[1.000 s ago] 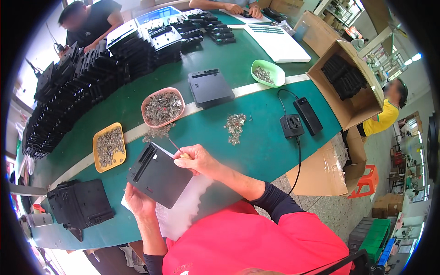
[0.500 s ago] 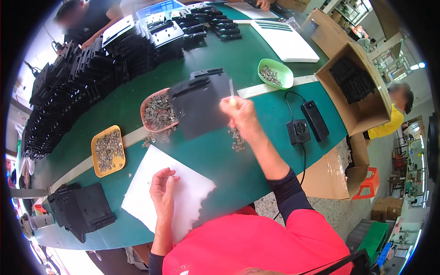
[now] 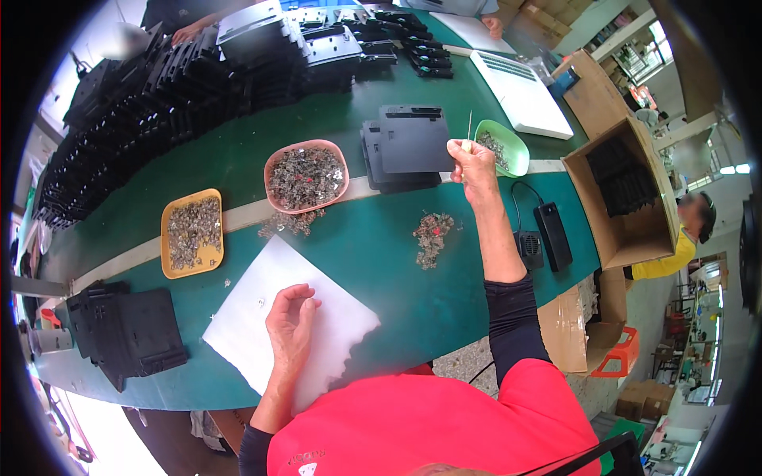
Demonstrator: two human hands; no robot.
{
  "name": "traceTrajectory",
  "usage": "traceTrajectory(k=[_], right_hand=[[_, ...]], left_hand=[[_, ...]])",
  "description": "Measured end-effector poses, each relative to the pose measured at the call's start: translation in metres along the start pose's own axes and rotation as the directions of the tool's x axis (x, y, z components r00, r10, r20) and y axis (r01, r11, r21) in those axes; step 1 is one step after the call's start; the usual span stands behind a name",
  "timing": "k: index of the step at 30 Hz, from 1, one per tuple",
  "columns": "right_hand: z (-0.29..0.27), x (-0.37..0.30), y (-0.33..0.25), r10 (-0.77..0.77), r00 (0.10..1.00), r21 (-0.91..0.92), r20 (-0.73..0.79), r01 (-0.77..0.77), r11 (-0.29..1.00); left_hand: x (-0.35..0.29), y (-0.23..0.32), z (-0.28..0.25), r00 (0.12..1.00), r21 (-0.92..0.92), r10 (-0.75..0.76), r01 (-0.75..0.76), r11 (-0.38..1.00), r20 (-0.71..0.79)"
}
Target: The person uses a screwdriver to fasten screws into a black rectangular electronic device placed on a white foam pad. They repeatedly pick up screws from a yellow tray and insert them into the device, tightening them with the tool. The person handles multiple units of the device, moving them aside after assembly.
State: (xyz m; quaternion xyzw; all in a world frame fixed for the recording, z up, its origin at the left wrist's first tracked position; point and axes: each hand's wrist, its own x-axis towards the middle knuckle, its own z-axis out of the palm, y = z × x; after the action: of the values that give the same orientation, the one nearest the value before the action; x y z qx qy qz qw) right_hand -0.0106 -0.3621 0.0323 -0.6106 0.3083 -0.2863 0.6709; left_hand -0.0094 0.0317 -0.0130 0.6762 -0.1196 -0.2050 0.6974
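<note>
My right hand pinches the right edge of a thin black plastic panel. A thin pointed metal tool sticks up from the same hand. Behind that panel lies another black panel, partly hidden, across the pale strip of the table. My left hand hovers or rests over a white foam sheet, fingers loosely curved and apart, with nothing visible in it. A small metal piece lies on the sheet. A pink tray of small metal clips stands left of the panels.
Loose clips lie on the green table. A yellow tray and a green bowl also hold clips. Black panels lie at left; tall stacks stand behind. At right are a black adapter and a cardboard box.
My right hand has carried the black panel rightward and away from me, onto the other panel. The pink tray is now uncovered. My left hand stays over the foam sheet.
</note>
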Motion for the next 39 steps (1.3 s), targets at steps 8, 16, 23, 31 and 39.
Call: traceTrajectory(k=[8,16,23,31,39], right_hand=[[0.006,0.008,0.009,0.045,0.997,-0.123,0.056,-0.038,0.992],[0.005,0.004,-0.033,-0.18,0.981,-0.214,0.076,0.192,0.958],[0.024,-0.003,-0.069,-0.706,0.539,-0.802,0.46,0.594,-0.069],[0.103,-0.034,-0.049,-0.405,0.547,-0.677,0.733,0.529,-0.511],[0.142,-0.053,-0.012,-0.236,0.688,-0.712,0.686,0.568,-0.414]], left_hand=[[0.002,-0.006,0.0,0.999,-0.011,0.035,-0.035,0.999,-0.006],[0.001,-0.008,-0.002,0.999,0.012,0.048,-0.048,0.999,-0.005],[0.001,-0.009,-0.002,0.999,-0.001,0.05,-0.05,0.999,0.001],[0.001,-0.009,-0.002,0.998,-0.007,0.058,-0.058,0.998,0.001],[0.0,-0.011,-0.006,0.998,0.027,0.046,-0.047,0.999,0.052]])
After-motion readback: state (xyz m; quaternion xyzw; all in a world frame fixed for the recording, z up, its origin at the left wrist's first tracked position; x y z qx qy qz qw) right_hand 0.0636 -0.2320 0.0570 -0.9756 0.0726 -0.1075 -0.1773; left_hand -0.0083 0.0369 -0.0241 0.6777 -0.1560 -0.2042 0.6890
